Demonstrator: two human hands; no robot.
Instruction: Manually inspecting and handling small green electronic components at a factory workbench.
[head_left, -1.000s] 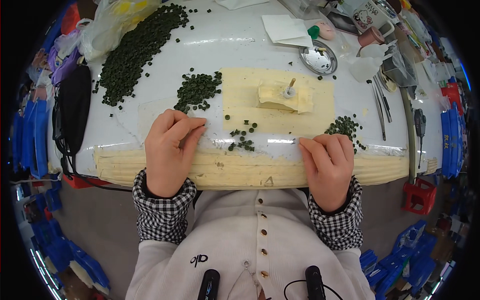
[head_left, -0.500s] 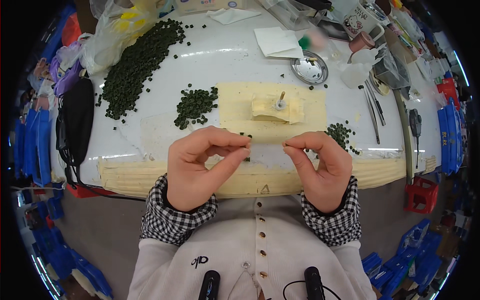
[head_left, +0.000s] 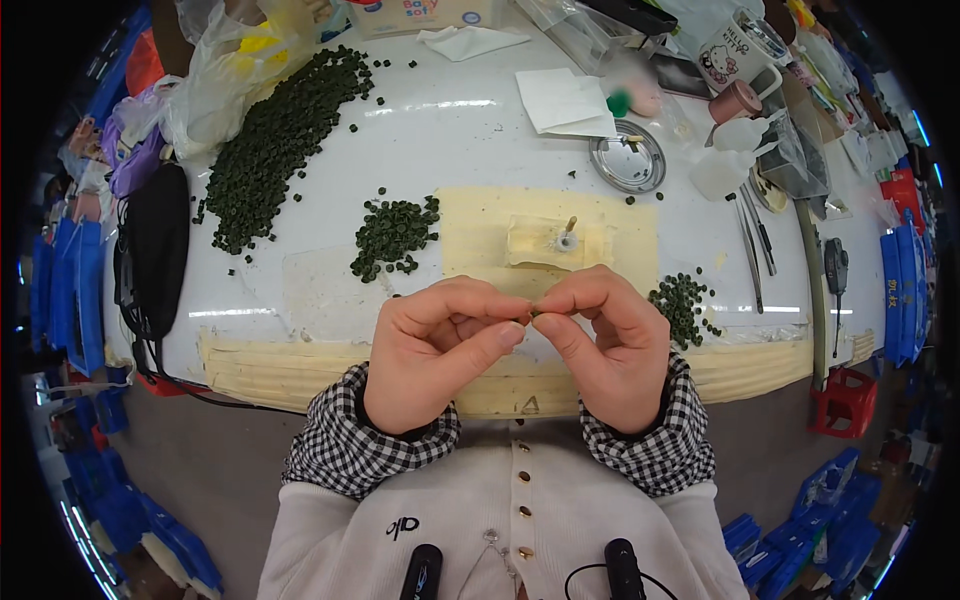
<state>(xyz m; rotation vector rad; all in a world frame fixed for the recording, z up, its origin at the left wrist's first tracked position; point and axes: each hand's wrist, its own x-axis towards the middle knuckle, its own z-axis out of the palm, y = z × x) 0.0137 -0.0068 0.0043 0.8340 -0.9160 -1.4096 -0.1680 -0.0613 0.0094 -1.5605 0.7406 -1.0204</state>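
Note:
Above the near edge of the table, my left hand (head_left: 438, 350) and my right hand (head_left: 612, 350) meet at the fingertips. Thumb and forefinger of each are pinched together. A tiny dark green piece (head_left: 534, 314) shows between the fingertips, mostly covered; its exact shape is too small to tell. Just beyond my hands, a pale yellow block (head_left: 535, 242) with a short upright peg (head_left: 571, 226) sits on a yellow sheet (head_left: 470, 215). Small dark green ring-like pieces lie in a heap left of the sheet (head_left: 396, 235) and another by my right hand (head_left: 682, 305).
A large pile of green pieces (head_left: 280, 150) spreads at the far left, beside plastic bags (head_left: 215, 105) and a black pouch (head_left: 160, 250). A round metal dish (head_left: 628, 160), white paper (head_left: 565, 100), tweezers (head_left: 749, 255) and a mug (head_left: 735, 55) occupy the right side. Yellow padding (head_left: 280, 372) lines the front edge.
My hands have come together from apart, and their fingertips now touch around the tiny piece. The whole view has shifted slightly, so the table things sit a little lower.

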